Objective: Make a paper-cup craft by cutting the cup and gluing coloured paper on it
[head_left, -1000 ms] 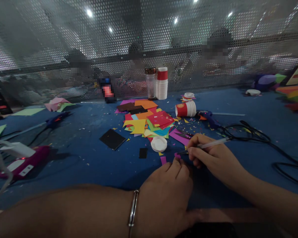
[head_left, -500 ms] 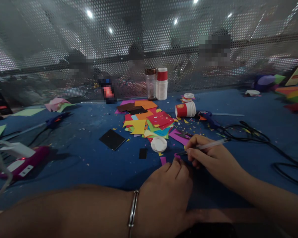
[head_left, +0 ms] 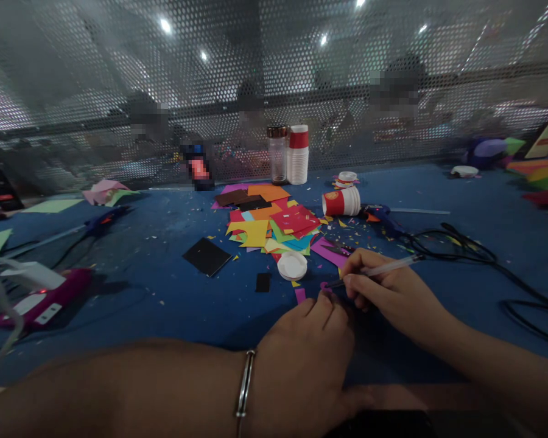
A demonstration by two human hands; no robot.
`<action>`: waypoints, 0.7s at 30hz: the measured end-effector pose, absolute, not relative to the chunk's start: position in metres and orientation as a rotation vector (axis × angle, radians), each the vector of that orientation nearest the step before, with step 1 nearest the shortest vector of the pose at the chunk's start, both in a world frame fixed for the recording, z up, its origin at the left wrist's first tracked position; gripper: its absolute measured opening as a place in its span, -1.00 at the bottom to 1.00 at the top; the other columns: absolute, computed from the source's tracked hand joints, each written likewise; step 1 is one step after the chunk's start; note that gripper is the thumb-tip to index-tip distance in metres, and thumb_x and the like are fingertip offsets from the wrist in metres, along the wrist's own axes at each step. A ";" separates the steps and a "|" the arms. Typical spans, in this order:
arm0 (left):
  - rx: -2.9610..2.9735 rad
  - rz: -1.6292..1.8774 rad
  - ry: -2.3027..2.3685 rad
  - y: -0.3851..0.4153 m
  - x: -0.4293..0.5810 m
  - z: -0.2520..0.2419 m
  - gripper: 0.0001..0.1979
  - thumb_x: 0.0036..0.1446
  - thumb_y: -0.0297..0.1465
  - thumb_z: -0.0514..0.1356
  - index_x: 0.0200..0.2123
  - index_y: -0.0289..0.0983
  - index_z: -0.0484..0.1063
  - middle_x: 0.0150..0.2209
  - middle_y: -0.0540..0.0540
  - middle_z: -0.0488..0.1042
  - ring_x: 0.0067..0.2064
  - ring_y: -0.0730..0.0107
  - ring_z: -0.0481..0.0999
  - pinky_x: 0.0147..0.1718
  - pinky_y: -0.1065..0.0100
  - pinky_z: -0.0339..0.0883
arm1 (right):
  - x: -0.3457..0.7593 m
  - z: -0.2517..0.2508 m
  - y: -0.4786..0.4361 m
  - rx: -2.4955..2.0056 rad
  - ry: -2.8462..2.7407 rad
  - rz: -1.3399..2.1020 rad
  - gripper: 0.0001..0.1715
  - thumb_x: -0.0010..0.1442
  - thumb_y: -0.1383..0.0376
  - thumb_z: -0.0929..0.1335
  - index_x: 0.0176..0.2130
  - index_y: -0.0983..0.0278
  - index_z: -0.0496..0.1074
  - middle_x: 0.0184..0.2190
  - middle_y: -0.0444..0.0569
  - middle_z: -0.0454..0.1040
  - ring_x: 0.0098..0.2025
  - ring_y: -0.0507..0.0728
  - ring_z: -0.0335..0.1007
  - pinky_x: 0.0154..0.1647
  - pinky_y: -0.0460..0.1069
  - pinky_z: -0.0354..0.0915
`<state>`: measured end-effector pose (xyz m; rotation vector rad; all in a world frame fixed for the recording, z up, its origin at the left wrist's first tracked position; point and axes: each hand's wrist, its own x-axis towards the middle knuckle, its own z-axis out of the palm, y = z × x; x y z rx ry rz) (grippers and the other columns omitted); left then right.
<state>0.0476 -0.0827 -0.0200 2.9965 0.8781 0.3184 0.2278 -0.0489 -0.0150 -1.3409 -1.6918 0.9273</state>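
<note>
Right hand clasps one pen — left hand pinches one purple scrap.

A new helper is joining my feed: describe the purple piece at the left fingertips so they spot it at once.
On the blue table, find the bright paper pile, then the round white lid at its near edge. Right of it and nearer, the purple piece is at the fingertips of the left hand. Unlike the purple strip and larger purple sheet, it meets the pen.
</note>
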 end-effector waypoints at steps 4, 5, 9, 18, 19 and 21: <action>2.971 0.252 0.887 -0.083 0.048 -0.018 -0.22 0.25 0.10 -0.05 0.11 -0.52 0.38 0.06 -0.35 0.48 0.10 -0.03 0.43 0.07 0.09 0.39 | 0.228 -0.014 -0.049 -1.344 -1.688 0.944 -0.92 0.06 0.30 0.27 -0.45 0.23 0.32 -0.59 -0.18 0.36 -0.62 -0.02 0.29 -0.60 -0.11 0.25; 2.961 0.240 0.897 -0.083 0.048 -0.018 -0.22 0.24 0.10 -0.03 0.12 -0.52 0.37 0.06 -0.35 0.48 0.10 -0.04 0.43 0.07 0.08 0.39 | 0.228 -0.014 -0.049 -1.344 -1.692 0.944 -0.92 0.06 0.30 0.27 -0.46 0.23 0.32 -0.59 -0.18 0.36 -0.62 -0.03 0.29 -0.60 -0.11 0.25; 2.967 0.224 0.900 -0.083 0.049 -0.017 -0.21 0.24 0.08 0.00 0.15 -0.54 0.33 0.09 -0.37 0.46 0.15 -0.07 0.40 0.11 0.07 0.37 | 0.227 -0.013 -0.049 -1.346 -1.702 0.947 -0.91 0.07 0.29 0.28 -0.45 0.23 0.32 -0.59 -0.18 0.37 -0.61 -0.03 0.29 -0.60 -0.10 0.26; 2.935 0.236 0.891 -0.083 0.048 -0.016 -0.21 0.27 0.08 -0.07 0.13 -0.56 0.36 0.09 -0.39 0.46 0.15 -0.07 0.39 0.10 0.06 0.37 | 0.228 -0.015 -0.049 -1.335 -1.694 0.956 -0.91 0.09 0.29 0.28 -0.46 0.22 0.31 -0.57 -0.17 0.36 -0.60 -0.02 0.29 -0.59 -0.09 0.26; 2.943 0.241 0.889 -0.083 0.048 -0.016 -0.22 0.27 0.08 -0.07 0.12 -0.55 0.36 0.08 -0.39 0.46 0.15 -0.07 0.40 0.10 0.06 0.37 | 0.228 -0.015 -0.049 -1.336 -1.694 0.956 -0.91 0.09 0.28 0.28 -0.45 0.22 0.31 -0.57 -0.18 0.36 -0.60 -0.02 0.30 -0.59 -0.09 0.27; 2.954 0.236 0.884 -0.083 0.048 -0.016 -0.22 0.27 0.08 -0.06 0.12 -0.55 0.37 0.09 -0.39 0.46 0.15 -0.09 0.39 0.10 0.06 0.37 | 0.228 -0.015 -0.049 -1.341 -1.696 0.957 -0.91 0.09 0.28 0.28 -0.44 0.22 0.31 -0.57 -0.18 0.36 -0.60 -0.02 0.30 -0.59 -0.09 0.27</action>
